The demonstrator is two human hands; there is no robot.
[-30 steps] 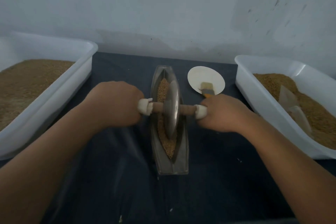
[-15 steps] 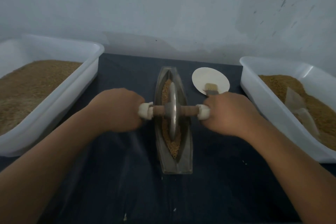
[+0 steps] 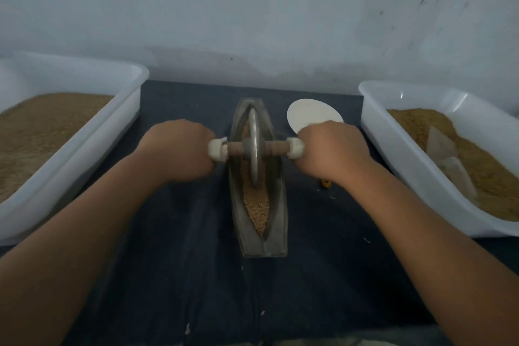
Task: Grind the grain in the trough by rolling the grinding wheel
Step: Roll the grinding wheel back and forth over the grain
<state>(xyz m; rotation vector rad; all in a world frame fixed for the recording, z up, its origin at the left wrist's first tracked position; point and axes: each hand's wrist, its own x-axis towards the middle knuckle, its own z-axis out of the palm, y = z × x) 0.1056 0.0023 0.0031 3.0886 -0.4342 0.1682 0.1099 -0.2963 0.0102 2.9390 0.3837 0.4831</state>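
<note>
fingers (image 3: pixel 200 140) of your left hand (image 3: pixel 179 150) and right hand (image 3: pixel 332 150) were clenched round the handles (image 3: pixel 216 150) of the grinding wheel (image 3: pixel 254 149), which stood in the far half of the trough (image 3: pixel 278 219). uneven pushing could have tipped it and spilled grain (image 3: pixel 257 205) beside the trough.

A left tub (image 3: pixel 132 93) and right tub (image 3: pixel 373 121) flank the trough (image 3: pixel 278 205), leaving a tabletop (image 3: pixel 182 247) lane each side. The grinding wheel (image 3: pixel 254 149) axle juts over both lanes; a white disc (image 3: pixel 309 115) and a small yellow object (image 3: pixel 325 183) lie in the right one.
</note>
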